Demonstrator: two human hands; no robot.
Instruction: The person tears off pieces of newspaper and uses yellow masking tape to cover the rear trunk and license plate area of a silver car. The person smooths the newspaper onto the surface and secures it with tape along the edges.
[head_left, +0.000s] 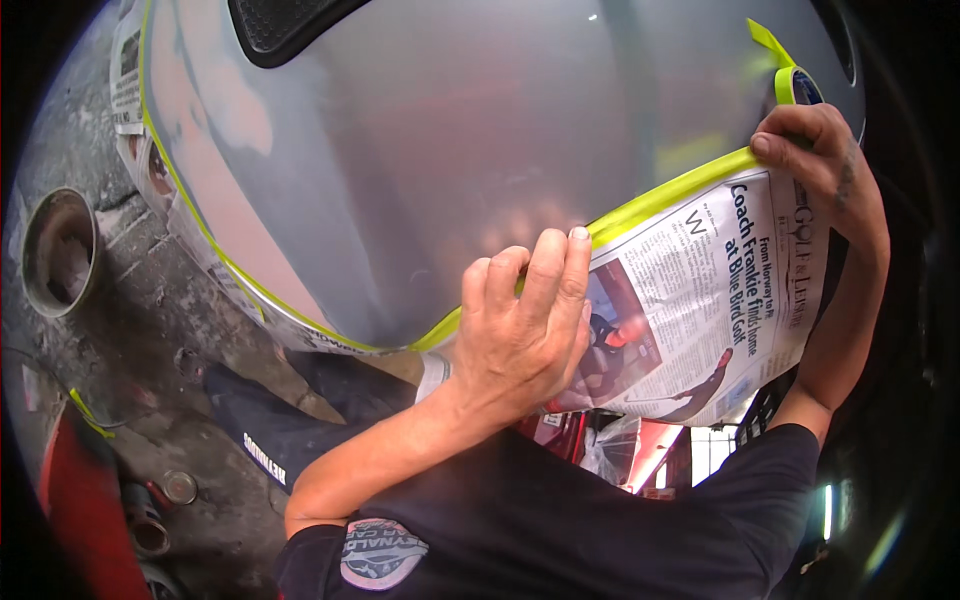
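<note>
Grey panel (pixel 430 130) edged with yellow tape (pixel 672 194); stained floor (pixel 140 320).

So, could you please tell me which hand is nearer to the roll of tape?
Right: the right hand is close beside the roll of tape, while the left hand is lower and farther left, at the panel's edge.

We are resting our left hand (pixel 525 335) on the tape (pixel 680 192) along the panel's (pixel 430 130) near edge; our right hand (pixel 822 160) is sitting farther right, the tape roll (pixel 785 86) just beyond it. The newspaper (pixel 700 290) is extending from the tape toward us. Left of the panel, a container (pixel 36 255) is resting on the floor (pixel 165 295).
</note>
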